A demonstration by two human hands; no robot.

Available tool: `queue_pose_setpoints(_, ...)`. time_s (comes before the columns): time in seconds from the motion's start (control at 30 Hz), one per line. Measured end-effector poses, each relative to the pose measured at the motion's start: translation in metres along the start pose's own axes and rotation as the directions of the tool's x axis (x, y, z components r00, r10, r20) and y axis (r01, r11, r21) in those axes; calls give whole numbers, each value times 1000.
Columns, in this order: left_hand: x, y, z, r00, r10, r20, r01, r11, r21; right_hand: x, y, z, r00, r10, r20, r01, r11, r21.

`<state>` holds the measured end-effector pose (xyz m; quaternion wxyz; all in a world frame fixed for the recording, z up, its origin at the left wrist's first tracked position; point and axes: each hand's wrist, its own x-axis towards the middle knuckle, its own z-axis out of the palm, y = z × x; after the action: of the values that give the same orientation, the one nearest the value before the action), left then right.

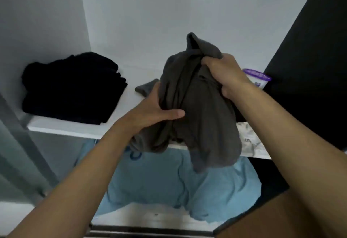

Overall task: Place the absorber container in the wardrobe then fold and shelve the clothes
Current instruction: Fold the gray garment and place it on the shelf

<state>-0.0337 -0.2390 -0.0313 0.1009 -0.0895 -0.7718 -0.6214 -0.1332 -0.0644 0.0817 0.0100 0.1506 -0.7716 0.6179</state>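
Nearest to the camera are two bare arms. The left forearm (84,172) comes in from 7 o'clock and the right forearm (281,134) from 5 o'clock, and both reach up toward the middle of the picture.

The left hand (155,110) grips the grey garment (197,115) on its side at 9 o'clock. The thumb lies across the front of the cloth and points to 3 o'clock, while the fingers go behind the cloth and are hidden. The right hand (223,74) is higher, with its back to the camera, and its fingers are curled tight round the bunched upper part of the garment.

The garment is crumpled, and its long axis runs from 12 o'clock to 6 o'clock. A peak stands up above the right hand, and the lower end hangs down over the front edge of the shelf (62,129). One grey corner sticks out toward 9 o'clock and lies on the shelf.

The absorber container (257,78), white with a purple rim, stands on the shelf at 3 o'clock from the right hand, partly hidden by the wrist and close beside the dark panel (309,69). The folded black clothes (71,89) lie on the same shelf at 9 o'clock, well apart from the garment, near the left wall of the wardrobe (169,12).

A printed white sheet (249,140) lies on the shelf edge under the right forearm. Below the shelf, at 6 o'clock, a light blue cloth (159,181) lies spread out.
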Motion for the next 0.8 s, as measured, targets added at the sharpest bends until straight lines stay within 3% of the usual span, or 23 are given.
queue_pose_setpoints(0.07,-9,4,13,1000,-14,-19,16,994,113,-15,8,12,982,178,58,-181,981,66)
queue_pose_setpoints(0.17,-22,-3,18,997,-71,17,69,996,62,-39,37,12,926,371,68,-377,912,162)
queue_pose_setpoints(0.3,-52,-10,29,986,-168,7,168,985,-43,-79,80,-2,875,476,86,-484,856,181)
queue_pose_setpoints(0.47,-105,-24,53,928,-348,-136,312,922,-230,-147,97,-6,957,290,-12,-290,953,-92)
queue_pose_setpoints(0.53,-128,-27,62,883,-429,-194,359,880,-310,-185,94,-11,969,201,143,-169,963,-208)
queue_pose_setpoints(0.63,-156,-30,82,779,-554,-295,468,826,-314,-235,90,-17,886,151,438,-10,952,-307)
queue_pose_setpoints(0.7,-177,-33,103,690,-653,-313,579,757,-303,-264,94,-25,853,135,503,82,919,-386)
queue_pose_setpoints(0.8,-216,-44,141,553,-782,-289,675,623,-395,-309,110,-53,811,186,555,91,896,-434)
